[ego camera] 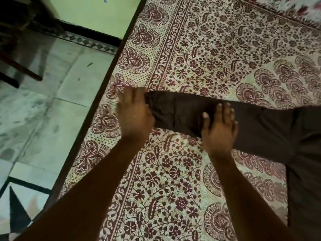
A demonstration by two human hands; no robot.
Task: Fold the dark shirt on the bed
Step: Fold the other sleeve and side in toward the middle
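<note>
1. Shirt (260, 129) flat on the bed (225, 49), body at the right margin and partly out of view. One sleeve (180, 112) stretched leftward from it.
2. Sleeve's long axis: left to right, cuff end slightly farther than shoulder end. Cuff just short of the bed's left edge (97, 108), floor (52, 101) beyond.
3. Left hand (135, 113) on the cuff end, fingers (133, 94) straight, close together and pointing far. Blurred, so cannot tell whether the thumb tucks under the cloth.
4. Right hand (219, 129) flat on mid-sleeve, fingers straight and slightly apart, heel of the palm at the near hem. Nothing pinched.
5. Probably smoothing the sleeve ahead of a first fold, with the task barely begun. Cuff nearest the left hand, which makes it the natural one to lift. Right hand well placed to pin the crease line.
6. Likely direction of the fold: rightward along the sleeve's own axis, toward the body.
7. Open room: bare patterned bed both far and near of the sleeve, plenty to the right. Least margin on the left, at the edge, with some risk of the cuff sliding off if drawn that way.
</note>
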